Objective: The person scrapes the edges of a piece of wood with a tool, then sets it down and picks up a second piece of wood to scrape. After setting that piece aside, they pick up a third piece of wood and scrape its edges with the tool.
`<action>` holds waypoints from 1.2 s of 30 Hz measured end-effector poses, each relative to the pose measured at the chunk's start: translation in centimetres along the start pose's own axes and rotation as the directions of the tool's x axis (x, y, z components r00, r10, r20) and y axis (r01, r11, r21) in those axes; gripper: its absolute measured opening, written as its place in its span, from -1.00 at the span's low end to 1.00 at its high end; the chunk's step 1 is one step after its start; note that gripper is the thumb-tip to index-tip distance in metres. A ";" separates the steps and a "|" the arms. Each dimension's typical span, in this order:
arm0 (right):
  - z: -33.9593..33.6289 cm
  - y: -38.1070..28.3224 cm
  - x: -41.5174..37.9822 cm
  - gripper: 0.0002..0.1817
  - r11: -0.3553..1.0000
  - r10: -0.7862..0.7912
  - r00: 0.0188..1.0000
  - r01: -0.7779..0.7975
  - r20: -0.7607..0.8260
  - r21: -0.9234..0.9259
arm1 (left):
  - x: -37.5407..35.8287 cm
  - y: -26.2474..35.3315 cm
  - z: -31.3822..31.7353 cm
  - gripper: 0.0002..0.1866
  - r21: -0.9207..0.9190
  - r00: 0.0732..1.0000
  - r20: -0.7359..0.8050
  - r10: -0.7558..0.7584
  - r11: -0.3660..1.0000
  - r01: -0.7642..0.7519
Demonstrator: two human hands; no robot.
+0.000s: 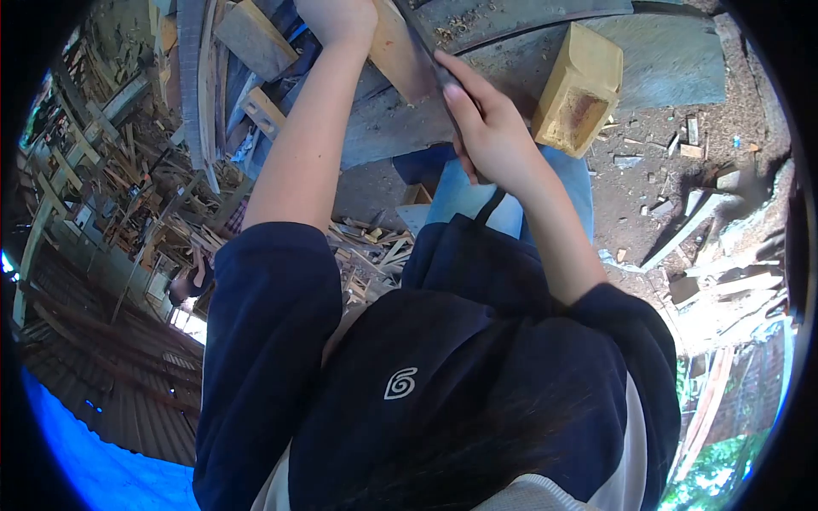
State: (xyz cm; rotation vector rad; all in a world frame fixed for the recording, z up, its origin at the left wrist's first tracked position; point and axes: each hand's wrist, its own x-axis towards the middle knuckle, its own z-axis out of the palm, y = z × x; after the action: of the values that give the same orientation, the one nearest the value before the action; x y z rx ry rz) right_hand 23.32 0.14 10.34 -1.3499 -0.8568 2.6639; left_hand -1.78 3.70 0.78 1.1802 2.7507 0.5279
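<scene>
My right hand (494,128) is closed around the lower end of a long, narrow dark tool (430,51), its thumb lying along it. The tool runs up past the frame's top edge, beside a wooden block (396,51); its kind is not clear. At the top edge my left hand (341,17) is by that block, with its fingers cut off, so I cannot see its grip. To the right of my right hand a hollowed wooden block (579,89) rests tilted on the grey work surface (669,60).
Another wooden block (256,38) and a notched offcut (262,112) lie left of my left forearm, near upright boards (200,85). Scrap wood (694,204) litters the ground at right, and a heap of sticks (102,153) fills the left. Another person (194,279) is at far left.
</scene>
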 end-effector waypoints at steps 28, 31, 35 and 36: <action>-0.6 -3.5 -4.5 -0.47 0.966 0.252 0.968 -0.253 0.017 0.048 | 0.1 -0.1 -0.2 -0.43 -0.043 0.999 0.045 -0.014 0.999 0.016; 0.2 -3.8 -2.9 -0.47 0.974 0.226 0.974 -0.226 -0.001 0.021 | 0.1 0.1 -0.2 -0.41 -0.037 0.998 0.059 -0.019 0.999 0.021; 1.8 -3.9 -0.5 -0.47 0.973 0.228 0.972 -0.225 -0.055 0.059 | 0.1 0.0 -0.2 -0.38 -0.046 0.998 0.062 -0.023 0.999 0.026; 1.9 -4.0 -0.7 -0.47 0.970 0.240 0.969 -0.237 -0.057 0.060 | -0.2 0.0 -0.3 -0.38 -0.045 0.997 0.071 -0.031 0.998 0.034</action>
State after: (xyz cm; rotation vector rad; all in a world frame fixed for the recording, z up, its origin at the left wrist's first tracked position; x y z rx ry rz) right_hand 21.48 2.47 13.66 -1.6107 -0.6496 2.7739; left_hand -1.74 3.51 1.00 1.1196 2.6790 0.5326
